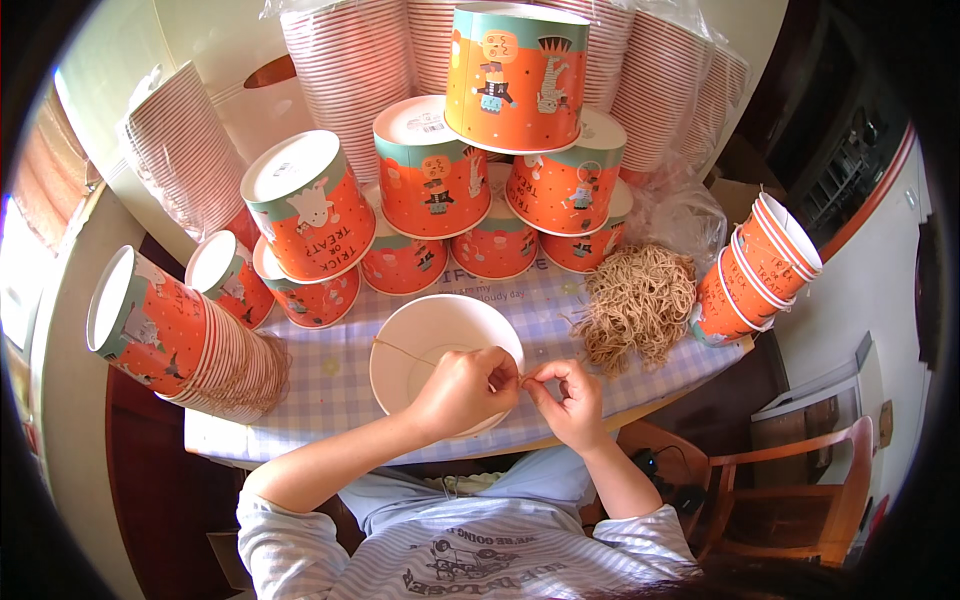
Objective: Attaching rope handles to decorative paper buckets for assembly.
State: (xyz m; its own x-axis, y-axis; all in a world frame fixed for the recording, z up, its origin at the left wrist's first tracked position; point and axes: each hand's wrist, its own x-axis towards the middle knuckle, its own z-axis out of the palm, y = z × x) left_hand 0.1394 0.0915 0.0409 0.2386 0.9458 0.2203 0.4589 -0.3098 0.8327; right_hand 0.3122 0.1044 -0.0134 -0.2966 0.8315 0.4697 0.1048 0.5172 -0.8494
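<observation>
A white-lined paper bucket (396,378) stands mouth up in front of me on the table. Across its opening runs a thin brown paper string (405,352), from the left rim to my left hand (466,388). That hand is closed on the string above the bucket's right side. Beside it, at the right rim, my right hand (568,402) pinches thumb and finger together, nearly touching the left. What lies in this pinch is too small to make out. A heap of tangled brown strings (640,305) lies beyond my right hand.
Upturned orange and green buckets (435,190) are piled in tiers behind the bucket, with tall plastic-wrapped stacks (350,75) at the back. Nested buckets lean at the left (175,330) and right (750,270). A checked cloth (330,375) covers the table; a wooden chair (790,490) stands at right.
</observation>
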